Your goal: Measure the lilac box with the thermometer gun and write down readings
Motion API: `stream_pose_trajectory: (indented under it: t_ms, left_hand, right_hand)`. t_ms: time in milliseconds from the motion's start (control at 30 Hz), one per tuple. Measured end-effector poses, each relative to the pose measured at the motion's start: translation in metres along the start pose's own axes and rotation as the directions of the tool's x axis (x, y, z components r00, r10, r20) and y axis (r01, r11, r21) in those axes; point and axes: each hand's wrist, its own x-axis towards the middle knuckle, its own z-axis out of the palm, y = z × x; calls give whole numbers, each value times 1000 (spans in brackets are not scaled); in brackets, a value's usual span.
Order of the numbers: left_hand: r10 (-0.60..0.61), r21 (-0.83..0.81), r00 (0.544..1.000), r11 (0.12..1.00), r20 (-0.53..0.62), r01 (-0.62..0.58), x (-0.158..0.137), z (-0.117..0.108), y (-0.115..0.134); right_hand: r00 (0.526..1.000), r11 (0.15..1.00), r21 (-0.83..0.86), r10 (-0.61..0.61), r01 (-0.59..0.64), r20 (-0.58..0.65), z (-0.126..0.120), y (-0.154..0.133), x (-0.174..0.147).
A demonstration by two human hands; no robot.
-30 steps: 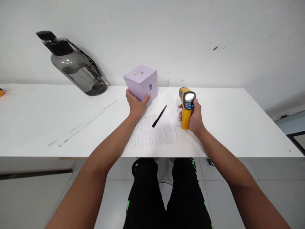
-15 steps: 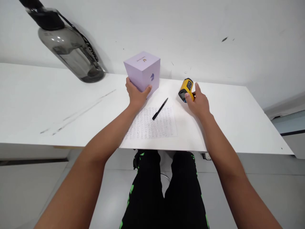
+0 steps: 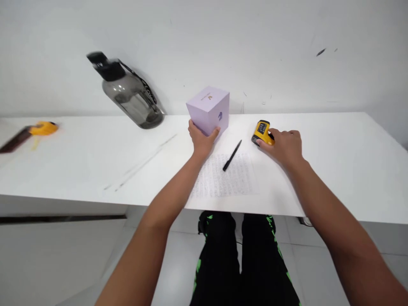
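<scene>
- Biggest worry on my feed: the lavender gift box [image 3: 208,111]. I have it only low down, so I judge that a hard twist of the wrist could tip or swivel it; whether its base touches the bench [image 3: 344,170] I cannot tell.
- My left forearm crosses the left side of the handwritten sheet [image 3: 226,180], so pulling it back carelessly could drag the paper and send the black pen [image 3: 232,156] on it rolling toward the front edge.
- A leftward swing with the box might clip the grey water bottle [image 3: 134,98], which stands near the back edge.
- The yellow infrared thermometer [image 3: 263,132] lies on its side near the back edge, right of the box, its label facing up. If I let go unevenly, it could rock or skid, I reckon.
- Pose, left: the arm reaches in over the front edge, wrist low, and the left hand [image 3: 204,138] grasps the box, fingers along its left face and thumb on the face toward the right.
- Pose, right: the arm slants in from the front edge's right part, and the right hand [image 3: 283,144] comes over the thermometer with its back up, thumb and forefinger closed about it; how firmly, I cannot tell.
- Far off at the bench's left, an orange-handled tool [image 3: 43,128] is too blurred for me to name closer.
</scene>
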Motion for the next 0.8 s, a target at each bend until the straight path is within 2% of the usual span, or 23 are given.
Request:
stream_pose_trajectory:
  t_ms: [100,233,400,467,533,633,700,800]
  left_hand:
    - [27,28,1000,999,-8,-26,-2,-1,0]
    - [14,58,1000,998,3,-15,-7,-3,2]
    - [-1,42,1000,999,10,1,-10,-3,6]
    - [-11,33,1000,999,5,11,-10,-3,7]
    - [-12,25,1000,1000,0,12,-10,-3,6]
    - [7,14,1000,1000,13,-8,-10,-3,4]
    - [5,11,1000,1000,24,-5,-11,-4,2]
    - [-18,4,1000,1000,24,18,-12,-6,1]
  right_hand:
    - [1000,1000,-10,10,-10,-1,1,-2,0]
    - [993,998,34,51,-48,-103,-2,-6,-2]
    - [978,999,27,-14,20,-207,0,-13,-7]
    - [973,996,27,-72,80,-218,5,-22,-10]
    - [968,976,69,-194,207,-160,13,-33,-14]
    - [898,879,195,-438,436,-32,24,-43,-22]
    - [858,829,267,-514,491,18,29,-44,-27]
    - [850,813,308,-526,494,27,29,-45,-31]
